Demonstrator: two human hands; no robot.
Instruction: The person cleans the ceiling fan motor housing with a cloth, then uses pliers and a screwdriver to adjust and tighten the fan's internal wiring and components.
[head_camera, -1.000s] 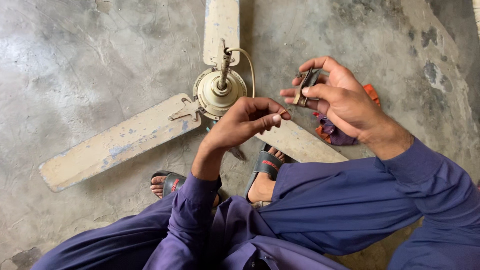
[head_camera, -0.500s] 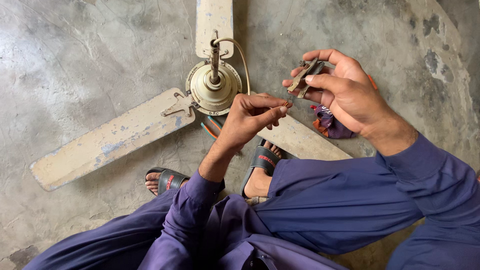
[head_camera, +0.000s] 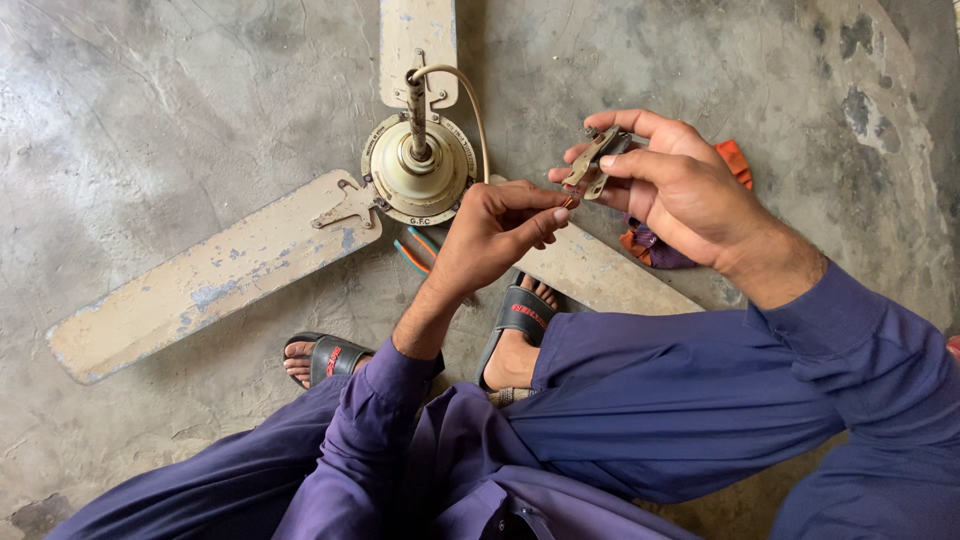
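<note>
The right hand (head_camera: 680, 185), in the upper right of centre of the frame, is closed around a small metal bracket (head_camera: 592, 162), gripping it between thumb and fingers so that its dull grey end sticks out to the left. The left hand (head_camera: 495, 232), at the middle of the frame, has its thumb and fingertips pinched together on a tiny part, too small to make out, just at the bracket's lower end; the two hands almost touch there. Behind them, on the grey concrete floor (head_camera: 150, 120), lies an old cream ceiling fan (head_camera: 418, 170) with its round motor housing in the upper centre, a short rod and curved wire rising from it, one blade reaching to the lower left, one to the top edge, and one running under the hands to the lower right. A screwdriver with a striped handle (head_camera: 415, 250) lies just below the housing. An orange and purple cloth (head_camera: 655, 245) lies beneath the right hand. Two black sandals (head_camera: 335, 358) show at the lower centre, above purple clothing
</note>
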